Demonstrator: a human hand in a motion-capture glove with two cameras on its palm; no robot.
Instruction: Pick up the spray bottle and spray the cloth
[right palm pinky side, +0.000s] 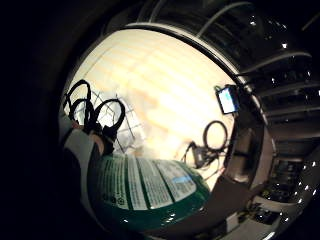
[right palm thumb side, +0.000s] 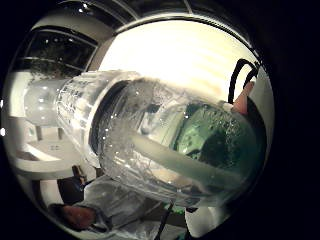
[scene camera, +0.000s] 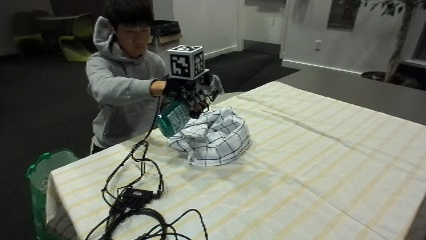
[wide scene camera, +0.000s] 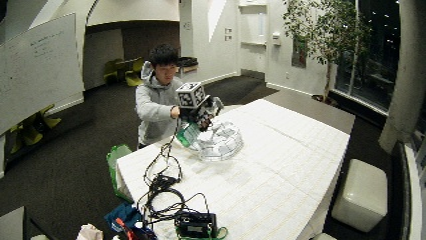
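In the outside view my gloved right hand (scene camera: 181, 88) grips the neck of a green spray bottle (scene camera: 172, 118) and holds it tilted in the air. The bottle hangs just beside and above a crumpled white checked cloth (scene camera: 214, 135) on the table. The wide outside view shows the same: hand (wide scene camera: 198, 114), bottle (wide scene camera: 187, 134), cloth (wide scene camera: 218, 141). Close to the palm, the bottle's green labelled body (right palm pinky side: 150, 192) shows, with the cloth (right palm pinky side: 122, 127) beyond it. The thumb side view is filled by the clear neck and sprayer head (right palm thumb side: 100, 112) and the green liquid (right palm thumb side: 212, 135).
The table (scene camera: 319, 165) has a cream striped cover. Black cables and a small box (scene camera: 133, 200) lie near its front left corner. A green bin (scene camera: 45, 172) stands on the floor by the table's left edge. More gear (wide scene camera: 194, 223) sits at the near end.
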